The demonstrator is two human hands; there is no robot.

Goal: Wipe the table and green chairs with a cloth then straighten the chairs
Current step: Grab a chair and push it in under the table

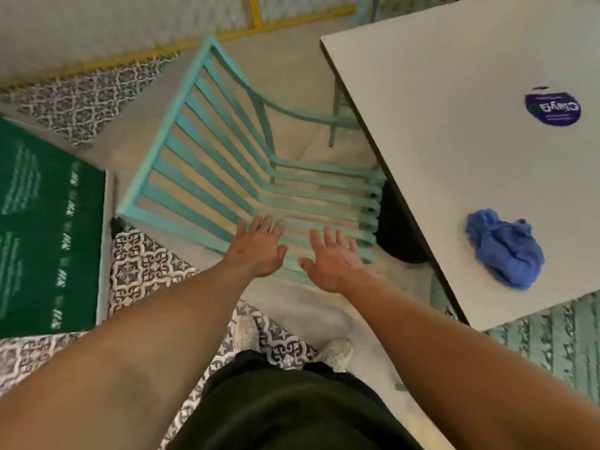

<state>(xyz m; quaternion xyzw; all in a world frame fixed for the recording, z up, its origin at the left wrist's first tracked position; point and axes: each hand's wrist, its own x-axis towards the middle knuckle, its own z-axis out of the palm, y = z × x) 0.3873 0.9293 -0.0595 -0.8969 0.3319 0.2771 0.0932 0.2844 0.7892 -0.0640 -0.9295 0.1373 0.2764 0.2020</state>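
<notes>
Item: slatted green chair (pixel 246 177), centre frame, beside the white worktop (pixel 454 157).
Your left hand (pixel 259 246) and right hand (pixel 334 259) spread flat, fingers released, over its seat; blue cloth (pixel 505 248) lies crumpled on the worktop, right of frame.

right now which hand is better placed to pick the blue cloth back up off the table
Right. The right hand is open over the green chair seat on the side facing the table, where the blue cloth lies near the edge. The left hand, also open, would probably have to cross over it.
</notes>
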